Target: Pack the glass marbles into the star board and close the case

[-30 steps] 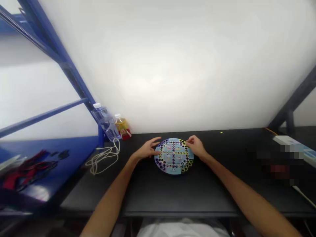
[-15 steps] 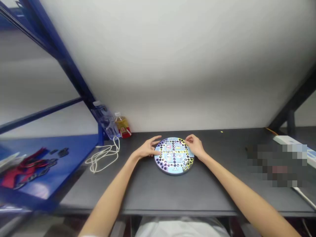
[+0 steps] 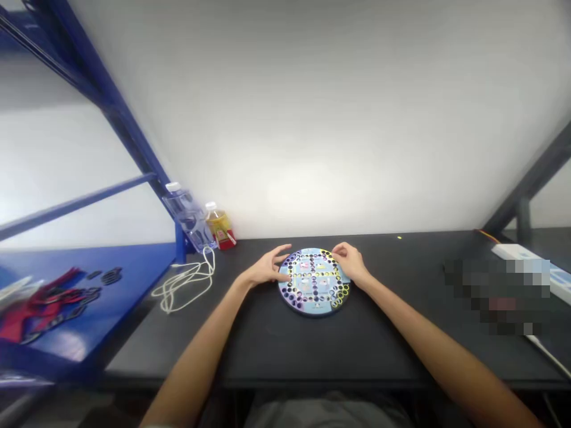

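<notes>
A round board [image 3: 314, 279] lies flat on the black table in front of me. It is pale blue with purple, dark and yellow rings, and small pictures at its centre. My left hand [image 3: 270, 266] is at its left edge, fingers spread and apart, thumb reaching over the rim. At the upper right rim is my right hand [image 3: 350, 260], thumb and fingertips drawn together by the yellow rings. Anything between those fingertips is hidden or too small to make out.
Left of the board lies a white cord [image 3: 185, 285]. Behind it stand a clear bottle [image 3: 190, 217] and a yellow bottle [image 3: 219, 227]. Red and black straps [image 3: 49, 303] lie on the blue surface at far left. A power strip [image 3: 559, 276] is at far right.
My right hand has shifted very slightly left along the board's upper right rim. The left hand and the board stay in place. The light on the wall has changed.
</notes>
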Motion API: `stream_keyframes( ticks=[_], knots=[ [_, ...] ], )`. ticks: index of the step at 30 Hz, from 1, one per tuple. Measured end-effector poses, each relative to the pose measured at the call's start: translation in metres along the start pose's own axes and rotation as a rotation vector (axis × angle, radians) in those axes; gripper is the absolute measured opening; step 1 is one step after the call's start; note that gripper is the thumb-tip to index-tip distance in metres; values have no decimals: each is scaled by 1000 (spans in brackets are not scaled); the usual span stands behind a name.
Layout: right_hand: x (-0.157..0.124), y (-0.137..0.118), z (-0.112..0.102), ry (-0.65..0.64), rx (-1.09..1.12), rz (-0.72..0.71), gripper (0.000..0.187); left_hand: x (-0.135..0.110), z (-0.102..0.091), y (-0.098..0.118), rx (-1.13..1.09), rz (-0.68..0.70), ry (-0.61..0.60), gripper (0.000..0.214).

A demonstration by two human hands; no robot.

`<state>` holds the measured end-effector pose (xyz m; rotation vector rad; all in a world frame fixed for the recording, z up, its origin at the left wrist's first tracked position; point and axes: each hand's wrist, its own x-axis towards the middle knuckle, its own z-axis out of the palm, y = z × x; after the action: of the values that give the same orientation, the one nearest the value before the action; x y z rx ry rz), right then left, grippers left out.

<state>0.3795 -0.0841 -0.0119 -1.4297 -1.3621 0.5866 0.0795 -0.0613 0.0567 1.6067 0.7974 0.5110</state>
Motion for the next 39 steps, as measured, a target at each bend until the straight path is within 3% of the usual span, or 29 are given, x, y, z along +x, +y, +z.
stream_keyframes(
  ticks=[5,15,39],
  knots=[
    [0,-2,0,-5,5,-6,11,0,1,2,-27,-21,28,110],
    [0,-10,3,4,13,4,11,0,1,4,-59,-42,56,84],
    [0,-8,4,51,-57,-9,8,4,-2,-6,16,-47,67,81]
  ],
)
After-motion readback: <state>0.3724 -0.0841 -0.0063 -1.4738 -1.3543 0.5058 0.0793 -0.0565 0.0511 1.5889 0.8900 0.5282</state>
